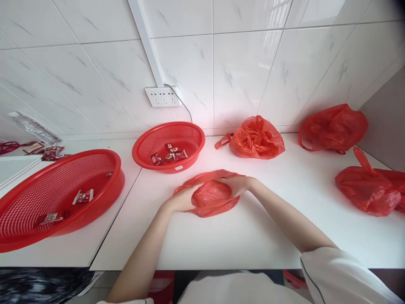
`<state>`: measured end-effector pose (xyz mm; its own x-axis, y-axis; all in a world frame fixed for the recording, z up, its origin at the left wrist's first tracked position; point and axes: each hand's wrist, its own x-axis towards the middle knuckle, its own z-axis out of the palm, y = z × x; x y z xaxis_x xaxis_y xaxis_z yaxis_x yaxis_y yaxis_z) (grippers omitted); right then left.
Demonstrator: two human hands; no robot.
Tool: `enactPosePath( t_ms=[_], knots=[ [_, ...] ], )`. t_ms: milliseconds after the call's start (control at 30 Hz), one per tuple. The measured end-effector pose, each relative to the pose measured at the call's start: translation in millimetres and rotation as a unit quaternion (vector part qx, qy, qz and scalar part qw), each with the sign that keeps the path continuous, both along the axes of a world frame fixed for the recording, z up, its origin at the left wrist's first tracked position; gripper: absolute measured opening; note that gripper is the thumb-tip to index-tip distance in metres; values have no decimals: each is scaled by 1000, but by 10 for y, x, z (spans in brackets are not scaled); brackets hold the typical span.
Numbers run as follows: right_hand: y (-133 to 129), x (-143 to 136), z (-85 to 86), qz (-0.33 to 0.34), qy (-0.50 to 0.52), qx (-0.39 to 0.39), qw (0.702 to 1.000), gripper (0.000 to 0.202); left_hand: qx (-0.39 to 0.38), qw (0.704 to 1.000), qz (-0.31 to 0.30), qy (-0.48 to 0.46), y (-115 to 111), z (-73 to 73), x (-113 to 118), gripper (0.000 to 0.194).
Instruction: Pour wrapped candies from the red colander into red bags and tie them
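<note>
A red plastic bag [211, 195] lies on the white table right in front of me, its mouth spread wide. My left hand [183, 200] is at the bag's left side, with its fingers tucked inside and hidden by the film. At the right side of the opening is my right hand [236, 185], its fingers also partly inside the bag. Just behind the bag stands a round red basket [169, 167] with several small red and white packets [180, 155] in it.
At the left is a larger red basket [110, 185] holding a few packets. Bunched red bags lie at the back [257, 139], back right [333, 126] and right [368, 190]. A socket strip [163, 97] with a cable is on the tiled wall. Dark patterned clothing shows at the lower left.
</note>
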<state>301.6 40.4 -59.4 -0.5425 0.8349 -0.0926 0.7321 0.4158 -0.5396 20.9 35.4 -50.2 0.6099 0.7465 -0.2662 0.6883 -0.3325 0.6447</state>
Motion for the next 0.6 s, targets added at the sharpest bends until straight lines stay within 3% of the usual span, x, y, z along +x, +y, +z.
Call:
enactPosePath(
  t_ms=[67,133,233,333,467,600],
  knots=[
    [22,-19,6,31,-58,-69,995,99,-58,994,54,-82,78,-25,-67,82],
    [37,-56,48,34,-112,-112,987,105,-132,963,142,-187,168,-24,-127,71],
    [24,-130,169,21,-97,-82,992,90,-237,881,276,-303,309,46,-193,80],
    [-51,-205,365,14,-54,-42,998,65,-309,815,362,-329,411,171,-209,88],
    [-228,-276,719,46,-2,-20,999,52,-311,754,427,-391,460,273,-141,59],
    [-383,-269,1016,67,52,-18,996,51,-254,676,439,-535,466,189,-44,20]
  ],
)
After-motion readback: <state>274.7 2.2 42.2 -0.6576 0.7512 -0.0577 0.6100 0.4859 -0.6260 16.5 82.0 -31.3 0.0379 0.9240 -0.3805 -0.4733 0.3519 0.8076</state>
